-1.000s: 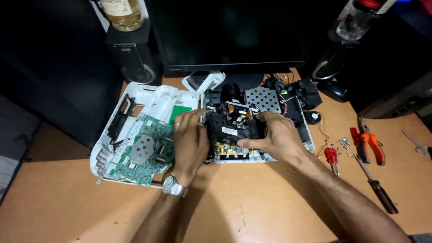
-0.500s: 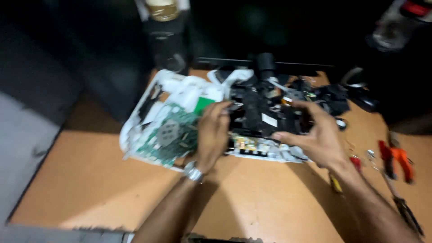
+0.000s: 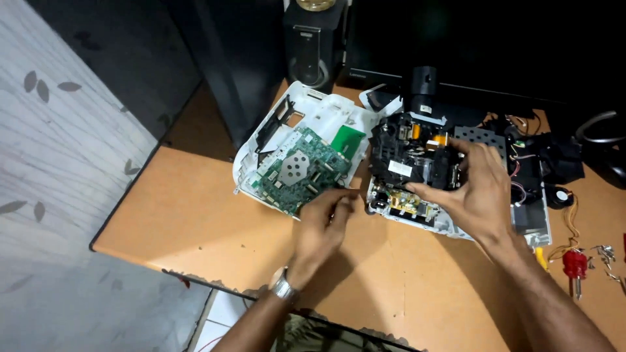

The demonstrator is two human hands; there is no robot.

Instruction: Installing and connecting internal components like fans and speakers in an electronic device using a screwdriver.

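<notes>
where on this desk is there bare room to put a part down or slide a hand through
Bare wood lies along the near left of the desk, bordered by the white housing with its green circuit board and the desk's front edge. More lies near, between the left hand and right hand. It is crowded around the black assembly and the red screwdriver with loose screws at right.

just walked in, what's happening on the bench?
A person has an opened white device on a wooden desk. Their right hand rests on the black inner assembly, fingers curled at its front edge. The left hand, wristwatch on, sits on the desk next to the green circuit board, which lies in the detached white cover. A red-handled screwdriver and loose screws lie to the right.
</notes>
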